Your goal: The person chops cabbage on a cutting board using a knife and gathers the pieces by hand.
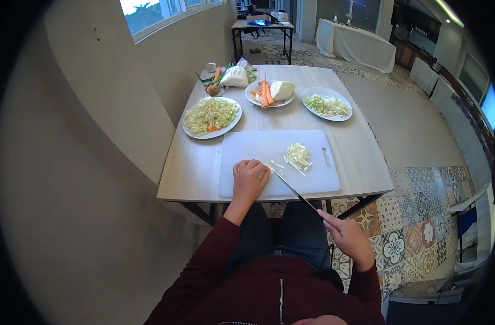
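Observation:
My right hand (pixel 347 236) is closed around the handle of a knife (pixel 295 191), whose blade slants up and left over the white cutting board (pixel 242 146). The blade's tip lies close beside the fingers of my left hand (pixel 251 177). Those fingers are curled down on the board, pressing a small pale piece, apparently cabbage, mostly hidden under them. A few thin slivers lie by the blade tip. Right of them on the board sits a small heap of shredded cabbage (pixel 297 156).
Behind the board stand a plate of shredded cabbage (pixel 210 115), a plate with carrots (pixel 266 95) and a cabbage chunk (pixel 282 90), and a plate of pale green shreds (pixel 328 106). A white plastic bag (pixel 235 76) and vegetables lie at the back left. A wall borders the table's left.

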### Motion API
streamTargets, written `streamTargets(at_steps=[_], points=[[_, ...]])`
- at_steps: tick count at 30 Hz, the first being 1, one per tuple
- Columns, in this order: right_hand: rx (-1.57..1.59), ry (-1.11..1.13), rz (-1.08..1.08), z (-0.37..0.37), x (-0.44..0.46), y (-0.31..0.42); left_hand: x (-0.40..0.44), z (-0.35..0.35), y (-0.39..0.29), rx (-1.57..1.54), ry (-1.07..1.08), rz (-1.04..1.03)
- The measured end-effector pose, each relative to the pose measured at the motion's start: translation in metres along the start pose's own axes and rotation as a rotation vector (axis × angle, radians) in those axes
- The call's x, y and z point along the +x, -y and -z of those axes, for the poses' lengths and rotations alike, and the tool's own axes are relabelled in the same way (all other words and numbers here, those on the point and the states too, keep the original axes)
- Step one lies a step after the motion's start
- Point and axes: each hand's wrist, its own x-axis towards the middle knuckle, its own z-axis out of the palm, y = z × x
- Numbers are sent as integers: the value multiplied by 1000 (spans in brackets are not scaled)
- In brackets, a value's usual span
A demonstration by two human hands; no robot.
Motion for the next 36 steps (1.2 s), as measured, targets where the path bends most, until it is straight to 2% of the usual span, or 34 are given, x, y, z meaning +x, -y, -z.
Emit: streamTargets(at_steps=[5,14,17,20,23,26,36], points=[[-20,56,-20,0,17,19,0,0,1,-14,-1,0],[-81,-60,173,-44,77,15,0,0,1,-6,2,-2],[-111,-16,112,-51,92,23,0,0,1,-3,3,-4],[-134,-2,86,-53,94,28,0,2,0,-11,11,0],[-79,-98,204,-63,87,15,0,2,0,-12,17,8],[-85,-15,67,-48,66,23,0,2,0,-2,6,7],[-90,-87,28,-15,28,15,0,1,0,-10,6,5]])
